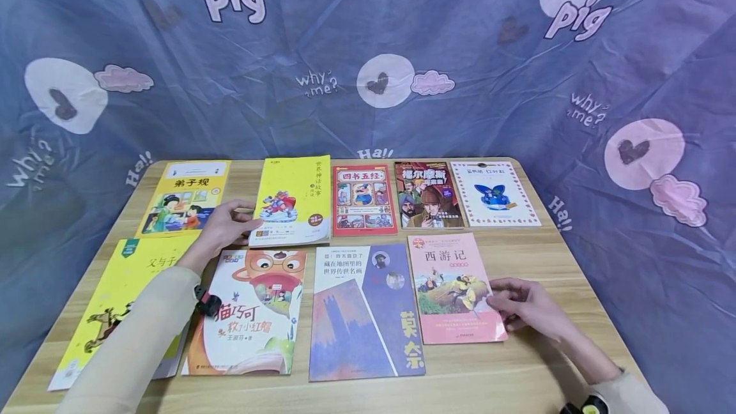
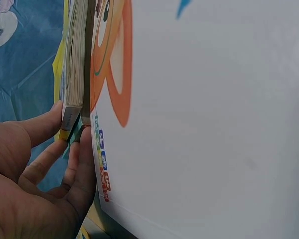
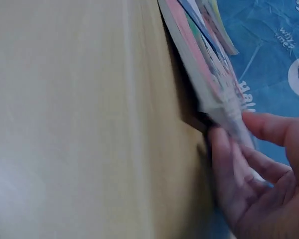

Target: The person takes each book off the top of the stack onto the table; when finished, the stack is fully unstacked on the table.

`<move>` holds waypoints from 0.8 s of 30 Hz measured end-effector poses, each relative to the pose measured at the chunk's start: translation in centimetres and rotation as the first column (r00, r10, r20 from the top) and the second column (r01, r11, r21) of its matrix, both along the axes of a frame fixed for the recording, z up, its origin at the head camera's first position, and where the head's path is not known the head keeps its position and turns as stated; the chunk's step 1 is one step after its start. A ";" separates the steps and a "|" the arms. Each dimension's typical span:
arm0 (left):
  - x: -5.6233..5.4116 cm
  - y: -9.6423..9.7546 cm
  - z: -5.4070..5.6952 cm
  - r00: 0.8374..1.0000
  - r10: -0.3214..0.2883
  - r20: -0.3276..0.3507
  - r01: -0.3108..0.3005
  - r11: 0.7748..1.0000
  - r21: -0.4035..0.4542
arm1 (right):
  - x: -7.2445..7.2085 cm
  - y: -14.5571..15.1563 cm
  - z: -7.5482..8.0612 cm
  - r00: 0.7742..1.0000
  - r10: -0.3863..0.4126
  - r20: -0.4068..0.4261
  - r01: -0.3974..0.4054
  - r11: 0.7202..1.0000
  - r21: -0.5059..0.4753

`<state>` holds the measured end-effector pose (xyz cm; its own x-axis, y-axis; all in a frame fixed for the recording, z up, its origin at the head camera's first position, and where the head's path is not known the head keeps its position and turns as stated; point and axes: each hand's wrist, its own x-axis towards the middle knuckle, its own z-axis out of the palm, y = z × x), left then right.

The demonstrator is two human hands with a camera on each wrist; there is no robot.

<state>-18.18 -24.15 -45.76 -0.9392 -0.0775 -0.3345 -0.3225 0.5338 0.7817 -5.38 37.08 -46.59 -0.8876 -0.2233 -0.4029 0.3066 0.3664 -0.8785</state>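
My left hand (image 1: 225, 227) pinches the lower left corner of a yellow book (image 1: 294, 193) in the back row. In the left wrist view its thumb lies on the cover side of the thick page block (image 2: 75, 59) and the fingers are beneath. At the front right, my right hand (image 1: 524, 304) pinches the right edge of a pink book (image 1: 454, 324), which lies slightly turned. In the right wrist view the thumb is above that book's edge and the fingers are under it.
Beside the yellow book lie a picture-covered book (image 1: 184, 200) and a red book (image 1: 363, 200). A detective book (image 1: 428, 193) and a white book (image 1: 494, 193) are farther right. In front are another yellow book (image 1: 98, 312), a fox-cover book (image 1: 253, 312) and a purple book (image 1: 368, 312). Blue cloth (image 1: 345, 126) hangs behind the table.
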 end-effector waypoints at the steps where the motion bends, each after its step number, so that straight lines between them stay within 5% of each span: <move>1: 0.0 0.0 0.0 1.000 -0.003 -0.002 0.003 1.000 -0.001 | -0.2 -0.1 0.3 1.000 -0.009 -0.027 0.011 0.998 0.054; 4: 0.0 0.1 0.0 1.000 0.001 -0.001 -0.001 1.000 -0.001 | -0.9 -0.6 1.2 0.994 -0.039 -0.098 0.052 0.990 0.131; 10: 0.0 0.1 -0.1 1.000 -0.004 -0.003 0.004 1.000 -0.004 | -3.5 -3.4 2.8 0.982 -0.059 -0.179 0.072 0.995 0.066; 17: 0.1 0.0 0.0 1.000 -0.005 -0.003 0.005 1.000 0.007 | -6.8 -9.0 3.1 0.994 -0.075 -0.080 0.070 0.995 -0.065; 24: 0.1 0.0 0.1 1.000 -0.002 0.005 0.002 1.000 0.014 | -9.8 -14.1 2.7 0.991 -0.060 -0.116 0.049 0.995 -0.090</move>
